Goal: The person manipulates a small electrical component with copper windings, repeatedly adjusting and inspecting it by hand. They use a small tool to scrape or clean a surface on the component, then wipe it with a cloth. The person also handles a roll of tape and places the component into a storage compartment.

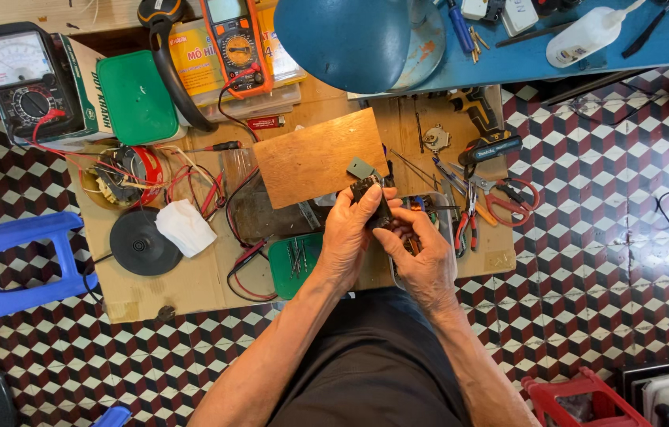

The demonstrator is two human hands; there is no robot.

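1. Both hands are meeting above the near edge of the low surface point(192, 289); the left hand point(348, 231) and right hand point(423, 257) are sharing one small dark part point(372, 202).
2. Left hand is curling closed around the part's left side, thumb lying over its front. Right hand is pinching the part's lower right end with partly closed fingers.
3. Part is being held up off the surface, between the two hands, just in front of the brown board point(319, 156).
4. Progress, as a judgement: work on the part is looking mid-way. It is out and in the grip, but no tool is being applied to it.
5. Red-handled pliers point(500, 198) are lying unused to the right; the orange meter point(236, 43) is resting at the far side with leads trailing.
6. Green tray point(291, 265) of small pins is sitting beside the left wrist.
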